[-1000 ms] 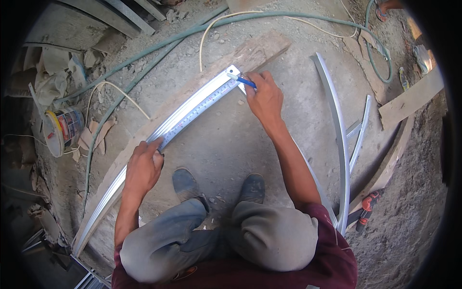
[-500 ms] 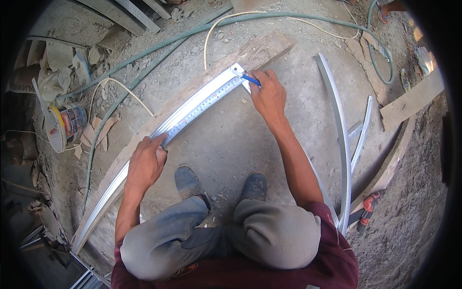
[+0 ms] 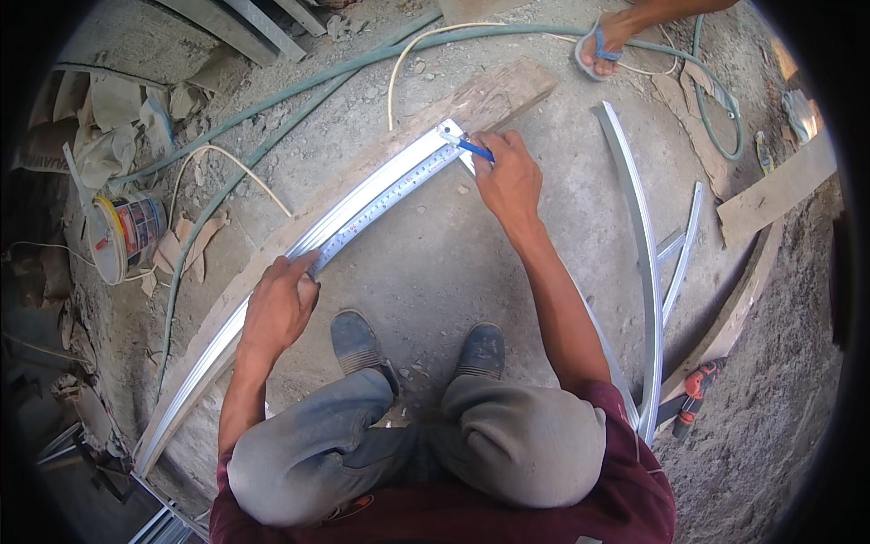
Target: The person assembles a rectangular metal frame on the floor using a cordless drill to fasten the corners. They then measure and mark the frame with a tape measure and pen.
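Note:
A long silvery metal profile (image 3: 362,193) lies along a wooden plank (image 3: 509,91), slanting from lower left to upper middle. Along its near edge lies a metal square (image 3: 382,208) with scale markings; part of its short arm shows below my right hand. My left hand (image 3: 283,305) is closed over the profile and the square's near end, fingertips pressing on them. In my right hand (image 3: 509,179) is a slim blue pencil-like marker (image 3: 478,150), pinched between the fingers. Its tip meets the profile's far end, near a small hole.
More metal profiles (image 3: 646,245) lie at the right, with a red-and-black power tool (image 3: 694,392) beside them. A green hose (image 3: 353,68) crosses the far ground. A bucket (image 3: 136,227) lies tipped at left. Another person's sandalled foot (image 3: 605,45) stands at the far right.
Another person's foot has stepped into view at the far right. My hands, the square and the marker hold nearly the same place; the whole view has shifted slightly.

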Tool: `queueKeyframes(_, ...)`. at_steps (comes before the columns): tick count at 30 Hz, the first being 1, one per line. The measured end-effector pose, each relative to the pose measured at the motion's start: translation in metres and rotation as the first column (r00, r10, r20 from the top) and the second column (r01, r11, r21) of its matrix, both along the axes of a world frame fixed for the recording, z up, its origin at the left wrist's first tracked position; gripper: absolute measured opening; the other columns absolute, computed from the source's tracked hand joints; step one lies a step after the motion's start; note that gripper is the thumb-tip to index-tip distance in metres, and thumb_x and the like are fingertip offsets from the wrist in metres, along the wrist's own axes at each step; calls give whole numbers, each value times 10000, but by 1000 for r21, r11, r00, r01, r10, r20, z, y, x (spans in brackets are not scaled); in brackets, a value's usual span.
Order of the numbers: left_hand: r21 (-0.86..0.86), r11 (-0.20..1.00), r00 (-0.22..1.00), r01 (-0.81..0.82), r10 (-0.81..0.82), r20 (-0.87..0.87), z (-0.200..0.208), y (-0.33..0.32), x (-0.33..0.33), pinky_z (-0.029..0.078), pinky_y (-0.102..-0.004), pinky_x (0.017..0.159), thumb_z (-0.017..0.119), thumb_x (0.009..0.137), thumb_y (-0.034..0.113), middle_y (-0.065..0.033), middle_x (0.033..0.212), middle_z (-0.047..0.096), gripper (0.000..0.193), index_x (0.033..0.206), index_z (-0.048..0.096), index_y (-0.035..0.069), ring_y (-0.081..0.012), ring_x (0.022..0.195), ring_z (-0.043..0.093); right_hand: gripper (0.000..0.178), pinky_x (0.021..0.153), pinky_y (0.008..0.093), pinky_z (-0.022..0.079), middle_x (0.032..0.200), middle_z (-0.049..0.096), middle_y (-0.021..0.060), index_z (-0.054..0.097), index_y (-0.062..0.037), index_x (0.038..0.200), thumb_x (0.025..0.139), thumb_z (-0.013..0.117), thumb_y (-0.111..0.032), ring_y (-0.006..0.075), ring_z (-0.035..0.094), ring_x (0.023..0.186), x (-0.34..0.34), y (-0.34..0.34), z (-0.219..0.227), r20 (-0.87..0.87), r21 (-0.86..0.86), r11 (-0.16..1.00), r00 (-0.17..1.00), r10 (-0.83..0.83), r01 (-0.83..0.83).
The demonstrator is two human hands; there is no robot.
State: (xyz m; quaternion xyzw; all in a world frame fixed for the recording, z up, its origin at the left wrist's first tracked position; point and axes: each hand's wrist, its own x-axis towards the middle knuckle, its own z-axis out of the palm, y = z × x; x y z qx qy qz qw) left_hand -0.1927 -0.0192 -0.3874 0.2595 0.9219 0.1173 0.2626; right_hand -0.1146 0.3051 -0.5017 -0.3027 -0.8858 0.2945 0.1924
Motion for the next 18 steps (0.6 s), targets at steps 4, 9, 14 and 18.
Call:
queueKeyframes(4, -28, 1000, 1000, -11, 11, 7, 2, 1, 1, 481, -471, 949, 503, 936, 170, -237, 1067, 624, 448, 1346, 646, 62, -421, 1029, 619, 205, 758, 449, 525, 983, 646, 125, 750, -120, 1089, 900, 698, -177, 372, 677, 878, 0, -1, 0, 3, -4, 1000, 1000, 3, -3)
queueKeyframes(9, -17, 1000, 1000, 2, -2, -1, 0, 0, 0, 485, -470, 946, 506, 935, 172, -237, 1070, 630, 447, 1345, 648, 65, -418, 1027, 625, 205, 756, 451, 525, 984, 649, 123, 749, -121, 1088, 896, 705, -178, 372, 675, 874, 0, -1, 0, 5, 0, 1000, 1000, -2, 2)
queueKeyframes(14, 0, 1000, 1000, 5, -5, -16, -2, -1, 0, 487, -477, 942, 514, 936, 167, -239, 1061, 633, 434, 1333, 653, 64, -425, 1021, 627, 204, 752, 447, 530, 990, 657, 116, 748, -125, 1083, 886, 717, -170, 367, 679, 878, 0, 0, -3, -17, 18, 1000, 1000, -3, 3)
queueKeyframes(18, 0, 1000, 1000, 8, -8, -13, 1, 2, 0, 487, -482, 934, 518, 937, 157, -244, 1053, 632, 417, 1318, 659, 58, -432, 1022, 626, 204, 745, 445, 535, 995, 661, 111, 747, -126, 1082, 886, 724, -173, 365, 684, 874, 1, 1, -3, -14, 24, 1000, 1000, -11, 12)
